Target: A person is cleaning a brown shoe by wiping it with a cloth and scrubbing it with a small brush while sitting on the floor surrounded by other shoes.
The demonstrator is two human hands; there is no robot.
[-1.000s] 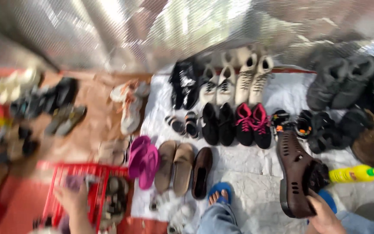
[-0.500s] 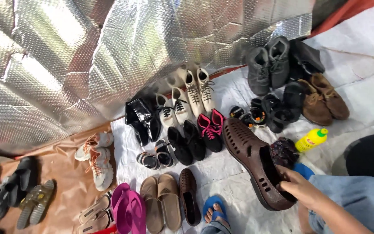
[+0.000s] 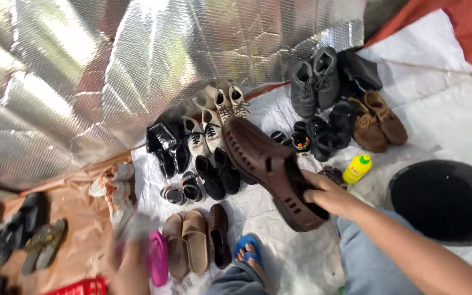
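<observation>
A dark brown perforated rubber clog [image 3: 271,169] is held by its heel in the right hand [image 3: 323,194], its long axis slanted toward upper left, while the blurred left hand [image 3: 129,259] cannot be judged.

The left hand [image 3: 129,262] is motion-blurred, its grip unreadable, against the bottom edge.

Crinkled silver foil sheeting [image 3: 110,71] forms the back wall, catching bright glare. White tarp [image 3: 438,125] covers the ground at right; tan sheet [image 3: 77,229] at left; red cloth [image 3: 465,27] in upper right corner. Rows of shoes [image 3: 214,136] lie on the tarp. Black round tub [image 3: 446,199] at right. Daylight, strong.
</observation>
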